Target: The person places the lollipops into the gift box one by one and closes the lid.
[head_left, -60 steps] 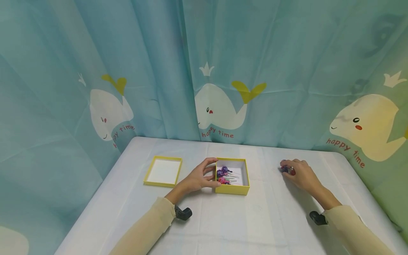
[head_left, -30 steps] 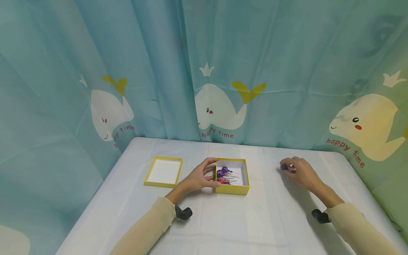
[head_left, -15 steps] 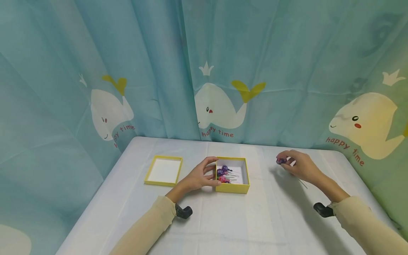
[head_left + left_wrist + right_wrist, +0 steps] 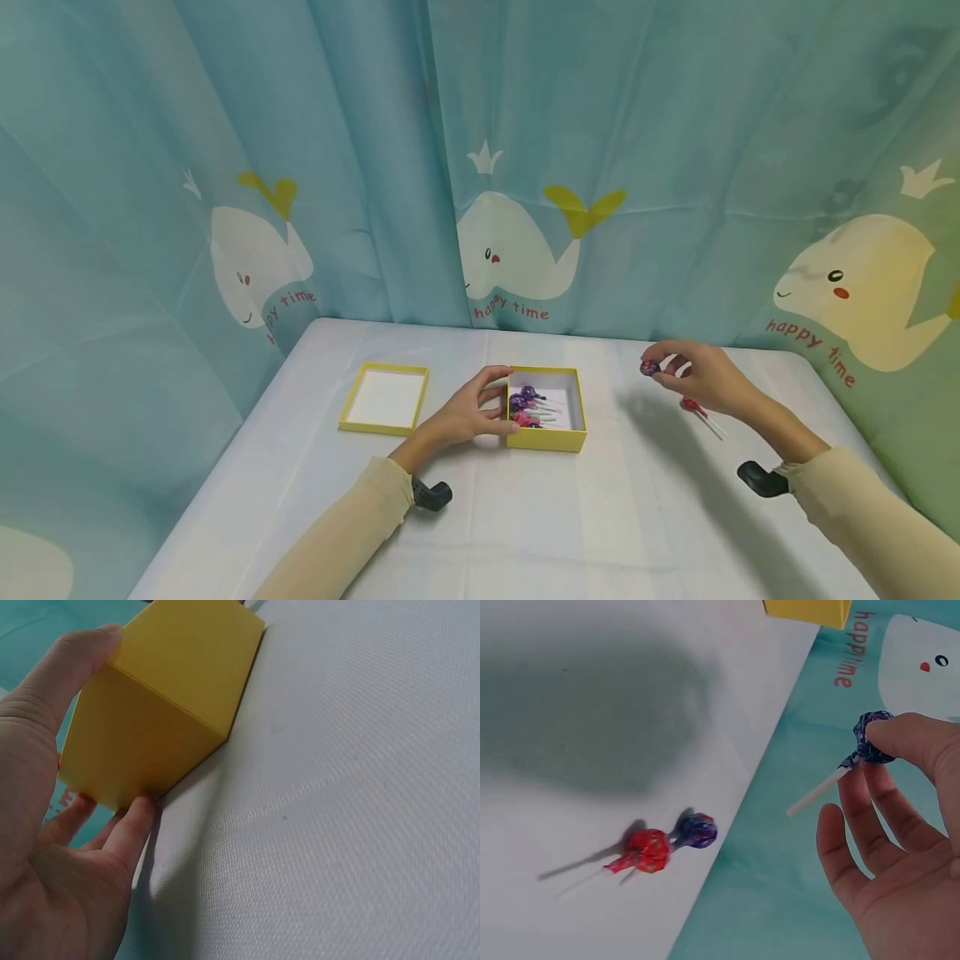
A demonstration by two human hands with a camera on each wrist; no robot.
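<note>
In the head view a yellow box [image 4: 546, 439] with a white inside stands mid-table, several purple and pink lollipops [image 4: 522, 404] lying at its left. My left hand [image 4: 467, 412] grips the box's left side, thumb at the near corner and fingers toward the far one. My right hand [image 4: 708, 377] pinches a lollipop in a dark purple wrapper [image 4: 871, 739] by its head, above the table, its white stick pointing free in the right wrist view. Below lie a red lollipop [image 4: 649, 851] and a purple lollipop [image 4: 698, 830], close together.
The yellow-rimmed box lid [image 4: 384, 400] lies inside-up to the left of the box. A white cloth covers the table [image 4: 555, 525]. Behind its far edge hangs a blue-green curtain [image 4: 375, 167] with whale prints.
My right hand has lifted a purple lollipop off the table and moved slightly left and away, uncovering the red lollipop. My left hand has stayed on the box.
</note>
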